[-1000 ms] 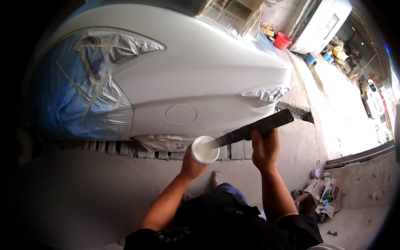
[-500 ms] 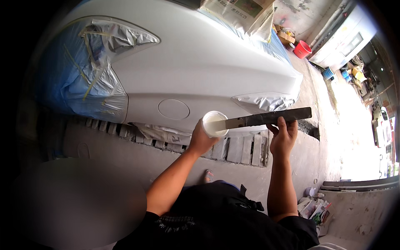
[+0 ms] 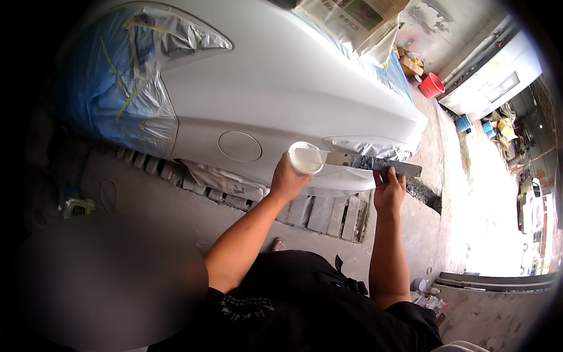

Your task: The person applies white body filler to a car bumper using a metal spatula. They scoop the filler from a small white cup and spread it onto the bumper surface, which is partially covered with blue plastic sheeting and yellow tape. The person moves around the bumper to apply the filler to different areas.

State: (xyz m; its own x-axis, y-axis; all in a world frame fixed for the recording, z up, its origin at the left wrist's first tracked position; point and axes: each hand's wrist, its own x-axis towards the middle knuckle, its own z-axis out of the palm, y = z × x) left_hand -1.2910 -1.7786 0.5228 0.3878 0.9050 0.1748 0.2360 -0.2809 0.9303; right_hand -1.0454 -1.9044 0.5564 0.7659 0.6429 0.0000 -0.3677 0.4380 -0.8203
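Note:
My left hand (image 3: 288,179) is wrapped round a white plastic cup (image 3: 305,171) of pale, whitish liquid, held in front of the light car body panel (image 3: 281,94). Between the thumb and fingers of my right hand (image 3: 389,190) is a long flat stirring stick (image 3: 384,166), dark and stained along most of its length. Its pale end reaches over the cup's right rim, and the tip dips toward the liquid. The stick lies almost level, sloping slightly down to the right.
Blue and silver masking film (image 3: 146,117) covers the car's left part; newspaper (image 3: 358,23) hangs at the top. A slatted floor grate (image 3: 316,217) runs below the bumper. Farther right are a red bucket (image 3: 431,85) and a white door (image 3: 498,82). Someone's blurred head fills the lower left.
The stick has tilted so its right end is lower and nearer the cup, and my right hand has shifted slightly left and down. My left hand still grips the cup. The view has shifted a little.

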